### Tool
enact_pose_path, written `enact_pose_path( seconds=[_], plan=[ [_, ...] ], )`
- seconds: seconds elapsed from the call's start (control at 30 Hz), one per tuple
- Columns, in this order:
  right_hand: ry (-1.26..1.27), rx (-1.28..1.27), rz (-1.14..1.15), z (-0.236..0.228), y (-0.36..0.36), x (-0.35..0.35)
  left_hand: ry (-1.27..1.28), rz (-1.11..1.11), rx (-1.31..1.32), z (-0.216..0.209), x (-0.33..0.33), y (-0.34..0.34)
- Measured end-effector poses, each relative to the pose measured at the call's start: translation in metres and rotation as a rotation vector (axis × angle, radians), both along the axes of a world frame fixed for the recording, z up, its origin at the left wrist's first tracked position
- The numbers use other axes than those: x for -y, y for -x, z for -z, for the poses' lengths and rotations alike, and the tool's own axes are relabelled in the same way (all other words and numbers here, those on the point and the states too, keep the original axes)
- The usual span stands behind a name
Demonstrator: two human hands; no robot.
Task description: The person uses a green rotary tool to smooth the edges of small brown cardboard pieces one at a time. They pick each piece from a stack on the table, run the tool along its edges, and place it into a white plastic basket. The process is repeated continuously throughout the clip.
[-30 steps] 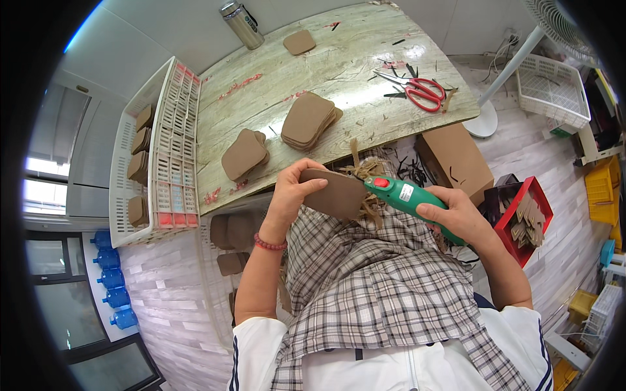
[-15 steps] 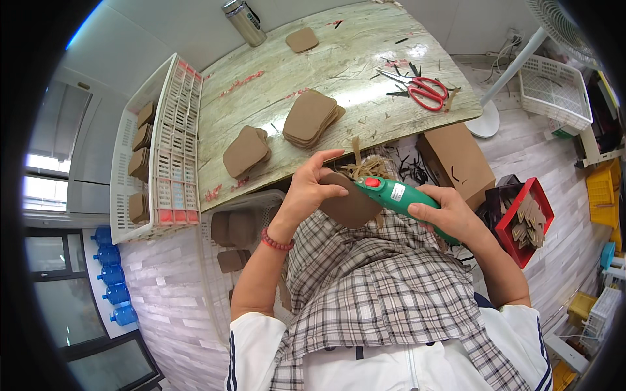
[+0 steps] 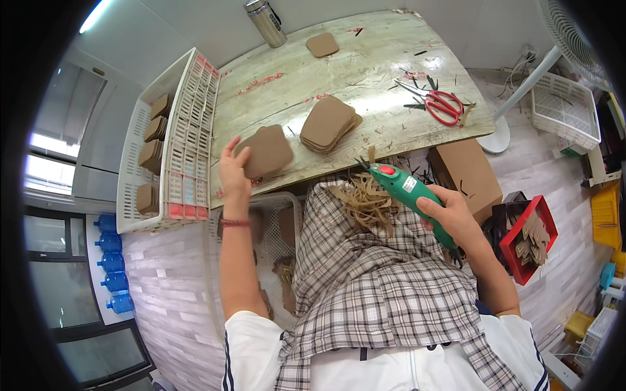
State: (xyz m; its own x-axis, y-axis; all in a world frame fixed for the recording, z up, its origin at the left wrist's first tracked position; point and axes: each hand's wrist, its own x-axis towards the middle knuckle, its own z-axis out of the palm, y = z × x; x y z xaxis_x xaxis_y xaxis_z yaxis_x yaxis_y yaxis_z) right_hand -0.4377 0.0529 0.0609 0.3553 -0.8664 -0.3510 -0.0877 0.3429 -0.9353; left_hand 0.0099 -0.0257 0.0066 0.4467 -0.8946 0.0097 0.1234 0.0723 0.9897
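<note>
My left hand [image 3: 233,171] is at the table's near left edge, thumb and fingers at the left rim of a flat brown rounded piece [image 3: 270,151]. That piece lies over the left stack, hiding most of it, and is slightly blurred. Beside it on the right stands another stack of brown pieces [image 3: 329,122]. My right hand [image 3: 450,212] is wrapped round a green electric cutter [image 3: 411,188] with a red button, its dark blades pointing up and left above my lap. Curled tan trimmings [image 3: 365,202] lie in a heap on my checked apron [image 3: 365,280].
Red-handled scissors [image 3: 438,104] and dark scraps lie at the table's right [image 3: 372,78]. A steel flask [image 3: 267,25] and a single brown piece [image 3: 323,45] are farther back. A white crate [image 3: 176,143] borders the left; a cardboard box [image 3: 466,176] and red tray [image 3: 554,228] stand right.
My left hand has carried the brown piece away from the cutter, left and up onto the left stack. The cutter stays in my right hand, and the trimmings on my lap now show.
</note>
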Motion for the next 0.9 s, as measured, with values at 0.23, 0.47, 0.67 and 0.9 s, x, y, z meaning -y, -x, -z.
enact_pose_path(
  seconds=[0.23,0.47,0.67,0.9],
  plan=[
    [0.030,-0.025,0.091,0.013,0.010,-0.004,0.150,-0.272,1.573,0.030,0.031,0.033],
    [0.046,-0.032,0.126,0.015,0.014,-0.012,-0.191,0.040,1.403,0.027,0.063,0.132],
    [0.054,-0.011,0.129,0.018,0.014,-0.011,0.053,-0.147,1.227,0.021,0.055,0.143],
    [0.081,-0.008,0.141,0.015,0.011,-0.011,0.187,0.108,-0.015,0.003,0.030,0.164]
  ],
)
